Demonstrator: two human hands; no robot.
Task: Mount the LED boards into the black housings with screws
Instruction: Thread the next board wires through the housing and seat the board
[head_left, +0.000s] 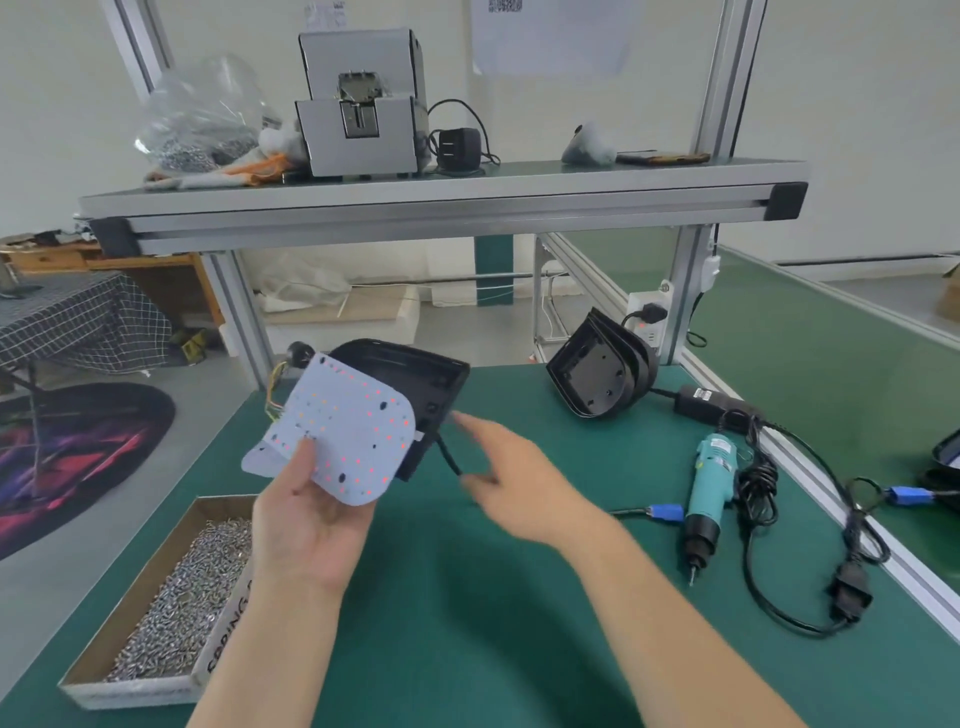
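Two slender bare forearms; left grip (306, 525) sharp, right grip (519, 483) motion-blurred.

Left hand (306, 525) raised palm-up, thumb pinching the LED board (353, 421); right hand (514, 478) blurred, fingers stretched leftward

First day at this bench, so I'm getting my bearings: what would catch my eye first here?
The white LED board dotted with red, held up by the left hand at centre left, with a black housing right behind it. The right hand, blurred, is just right of them. A teal electric screwdriver lies on the green bench at right.
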